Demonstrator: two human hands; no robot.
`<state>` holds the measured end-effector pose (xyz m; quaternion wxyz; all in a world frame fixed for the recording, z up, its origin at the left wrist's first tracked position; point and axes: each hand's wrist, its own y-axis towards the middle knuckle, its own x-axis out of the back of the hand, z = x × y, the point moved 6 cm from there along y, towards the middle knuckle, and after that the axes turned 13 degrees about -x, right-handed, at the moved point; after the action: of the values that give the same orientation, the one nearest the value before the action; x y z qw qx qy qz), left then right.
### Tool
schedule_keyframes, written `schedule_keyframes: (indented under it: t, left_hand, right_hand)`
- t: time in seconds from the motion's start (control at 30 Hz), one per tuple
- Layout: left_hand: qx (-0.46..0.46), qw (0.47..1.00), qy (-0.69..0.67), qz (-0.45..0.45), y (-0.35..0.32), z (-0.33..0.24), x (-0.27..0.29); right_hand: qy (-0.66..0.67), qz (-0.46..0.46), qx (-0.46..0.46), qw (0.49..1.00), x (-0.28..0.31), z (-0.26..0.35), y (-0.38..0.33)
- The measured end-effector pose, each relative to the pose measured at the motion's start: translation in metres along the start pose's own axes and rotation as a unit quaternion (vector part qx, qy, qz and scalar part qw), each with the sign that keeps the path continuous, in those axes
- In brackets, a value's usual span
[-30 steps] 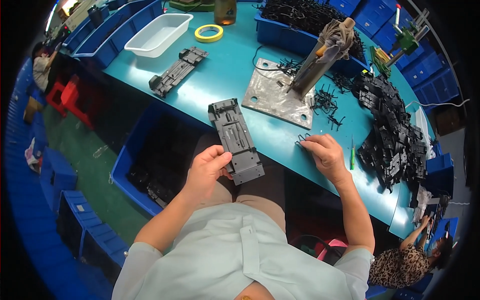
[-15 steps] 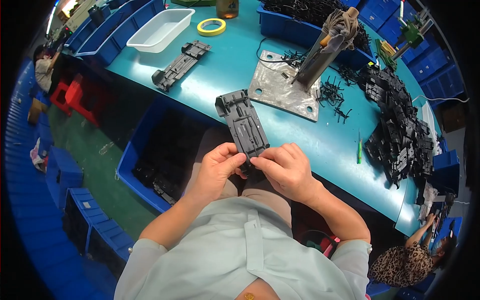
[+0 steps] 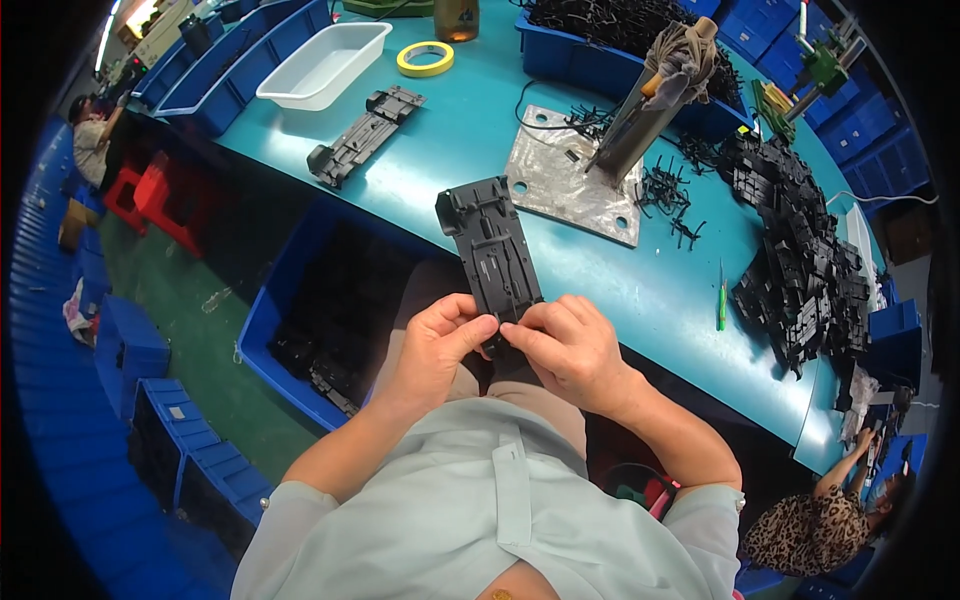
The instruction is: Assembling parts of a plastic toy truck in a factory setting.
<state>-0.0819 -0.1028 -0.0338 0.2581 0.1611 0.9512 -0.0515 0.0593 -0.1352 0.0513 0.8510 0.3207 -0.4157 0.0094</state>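
Blue bin (image 3: 265, 330) with dark parts sits low at left, beside the teal table (image 3: 640, 290). Left hand (image 3: 435, 345) pinches the near end of a long black plastic chassis (image 3: 490, 255), thumb on top; right hand (image 3: 570, 350) pinches the same end, fingertips pressed on a small piece there. Chassis slants away over the table's near edge. Far right: metal base plate with post (image 3: 575, 175), then a heap of black parts (image 3: 800, 260).
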Motion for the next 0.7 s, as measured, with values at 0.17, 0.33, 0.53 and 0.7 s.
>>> schedule_keyframes:
  t: [0.17, 0.33, 0.53, 0.7]
  left_hand:
    - [-0.002, 0.997, -0.015, -0.078, -0.003, -0.007, -0.006]
    - [-0.069, 0.988, 0.004, -0.139, -0.002, -0.014, 0.001]
    - [-0.121, 0.980, 0.083, -0.138, -0.006, -0.024, 0.003]
    - [-0.172, 0.966, 0.148, -0.122, -0.010, -0.029, -0.001]
  right_hand:
    - [0.040, -0.012, -0.028, 0.999, -0.008, 0.004, -0.002]
    - [0.187, -0.029, -0.157, 0.969, -0.012, -0.003, -0.002]
    - [0.370, 0.014, -0.444, 0.816, -0.035, -0.029, -0.019]
    - [0.438, 0.052, -0.509, 0.739, -0.046, -0.025, -0.021]
